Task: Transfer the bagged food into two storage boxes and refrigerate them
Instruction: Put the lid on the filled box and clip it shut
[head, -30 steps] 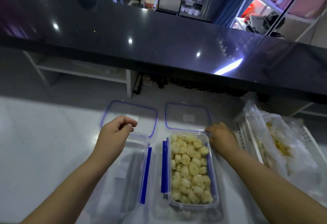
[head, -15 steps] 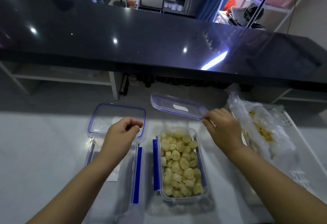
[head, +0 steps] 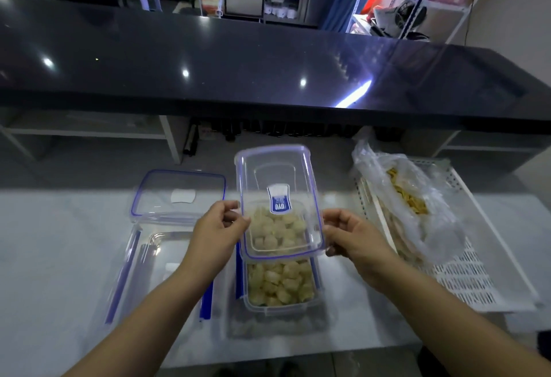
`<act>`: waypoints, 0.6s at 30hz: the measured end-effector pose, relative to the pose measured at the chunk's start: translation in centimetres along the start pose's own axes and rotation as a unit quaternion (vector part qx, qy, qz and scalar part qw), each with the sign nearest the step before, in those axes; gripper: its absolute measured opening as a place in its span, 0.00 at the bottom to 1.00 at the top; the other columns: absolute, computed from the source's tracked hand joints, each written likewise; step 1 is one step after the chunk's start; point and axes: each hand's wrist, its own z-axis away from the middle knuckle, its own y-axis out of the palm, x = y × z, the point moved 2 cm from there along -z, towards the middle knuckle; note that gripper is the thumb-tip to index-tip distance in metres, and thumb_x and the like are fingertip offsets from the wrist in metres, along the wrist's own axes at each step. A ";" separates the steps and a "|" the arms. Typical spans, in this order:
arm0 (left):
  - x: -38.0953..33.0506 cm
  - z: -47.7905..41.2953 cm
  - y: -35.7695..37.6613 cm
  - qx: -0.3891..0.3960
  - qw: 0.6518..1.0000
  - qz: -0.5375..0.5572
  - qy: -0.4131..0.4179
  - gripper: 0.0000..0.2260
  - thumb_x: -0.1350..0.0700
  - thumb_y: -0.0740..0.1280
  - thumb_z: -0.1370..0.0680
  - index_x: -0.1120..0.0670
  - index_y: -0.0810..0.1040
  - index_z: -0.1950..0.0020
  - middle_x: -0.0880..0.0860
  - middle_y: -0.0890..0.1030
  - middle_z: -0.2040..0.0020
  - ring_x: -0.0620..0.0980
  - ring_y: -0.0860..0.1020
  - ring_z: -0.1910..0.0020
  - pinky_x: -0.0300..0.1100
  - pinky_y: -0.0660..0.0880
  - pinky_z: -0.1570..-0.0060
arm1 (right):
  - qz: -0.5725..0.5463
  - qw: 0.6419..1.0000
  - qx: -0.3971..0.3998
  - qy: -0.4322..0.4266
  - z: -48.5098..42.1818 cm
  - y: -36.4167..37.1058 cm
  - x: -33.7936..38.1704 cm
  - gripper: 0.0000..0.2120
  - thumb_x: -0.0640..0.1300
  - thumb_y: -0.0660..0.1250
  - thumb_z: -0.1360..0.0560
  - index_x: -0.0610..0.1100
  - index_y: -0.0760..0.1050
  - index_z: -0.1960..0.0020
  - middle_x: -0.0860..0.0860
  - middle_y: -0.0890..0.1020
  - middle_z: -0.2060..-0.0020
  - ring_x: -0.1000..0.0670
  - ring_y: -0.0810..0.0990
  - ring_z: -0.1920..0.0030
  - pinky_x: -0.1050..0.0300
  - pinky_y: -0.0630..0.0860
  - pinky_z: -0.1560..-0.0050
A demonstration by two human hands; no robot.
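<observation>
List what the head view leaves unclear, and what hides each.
Head view: far half of the filled box, blurred behind the lid in the left hand and right hand.
Head view: food in the bag, veiled by crumpled plastic.
Head view: wording on the label, too small.

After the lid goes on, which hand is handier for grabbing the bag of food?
Probably the right hand: the bag lies in the white tray beside it; the left hand, also holding the lid, is across the filled box.
</observation>
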 end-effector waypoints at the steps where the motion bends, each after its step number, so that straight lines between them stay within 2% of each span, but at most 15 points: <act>1: 0.2 0.6 0.1 0.002 1.000 -0.010 -0.005 0.09 0.55 0.68 0.25 0.47 0.74 0.47 0.49 0.80 0.58 0.41 0.79 0.62 0.37 0.75 0.61 | 0.041 0.999 -0.013 -0.001 0.4 -0.1 -0.7 0.08 0.34 0.65 0.25 0.45 0.79 0.52 0.50 0.83 0.64 0.55 0.78 0.70 0.63 0.75 0.70; 3: 0.9 1.6 0.4 0.007 0.999 -0.023 -0.023 0.08 0.57 0.70 0.26 0.47 0.75 0.50 0.50 0.81 0.60 0.42 0.78 0.65 0.39 0.76 0.62 | 0.119 0.992 -0.042 -0.012 1.3 0.0 -2.1 0.07 0.37 0.66 0.26 0.48 0.78 0.53 0.50 0.82 0.65 0.58 0.78 0.71 0.65 0.75 0.70; 5: 1.5 2.5 0.6 0.001 0.998 -0.045 -0.041 0.08 0.57 0.71 0.27 0.49 0.77 0.51 0.50 0.81 0.60 0.44 0.78 0.64 0.44 0.78 0.59 | 0.177 0.982 -0.060 -0.022 2.0 0.3 -3.5 0.05 0.39 0.69 0.27 0.49 0.77 0.54 0.49 0.81 0.64 0.59 0.76 0.70 0.66 0.74 0.70; 8: 2.2 3.1 0.9 -0.007 0.995 -0.078 -0.063 0.09 0.56 0.72 0.28 0.52 0.78 0.49 0.50 0.82 0.59 0.47 0.80 0.60 0.50 0.79 0.53 | 0.203 0.976 -0.075 -0.025 2.6 0.9 -4.8 0.05 0.40 0.72 0.29 0.47 0.77 0.55 0.49 0.79 0.65 0.56 0.74 0.69 0.59 0.74 0.65; 11: 2.4 3.4 1.1 -0.007 0.991 -0.121 -0.059 0.10 0.55 0.71 0.28 0.52 0.80 0.48 0.49 0.82 0.59 0.47 0.80 0.60 0.50 0.79 0.54 | 0.216 0.972 -0.089 -0.038 2.7 1.2 -5.1 0.06 0.40 0.73 0.30 0.46 0.77 0.56 0.48 0.79 0.65 0.53 0.75 0.68 0.55 0.75 0.63; 14: 2.4 3.4 1.3 -0.002 0.986 -0.158 -0.046 0.06 0.53 0.70 0.28 0.48 0.79 0.53 0.48 0.81 0.61 0.46 0.80 0.62 0.49 0.79 0.56 | 0.210 0.972 -0.095 -0.041 2.5 1.1 -5.3 0.06 0.40 0.72 0.30 0.48 0.77 0.57 0.48 0.80 0.65 0.53 0.76 0.67 0.54 0.76 0.63; 18: 2.5 3.4 1.5 0.005 0.982 -0.185 -0.037 0.03 0.51 0.70 0.28 0.46 0.78 0.56 0.47 0.81 0.62 0.43 0.79 0.64 0.43 0.79 0.60 | 0.187 0.978 -0.091 -0.031 2.6 0.8 -5.9 0.06 0.41 0.72 0.30 0.50 0.77 0.58 0.49 0.80 0.67 0.57 0.76 0.70 0.62 0.75 0.69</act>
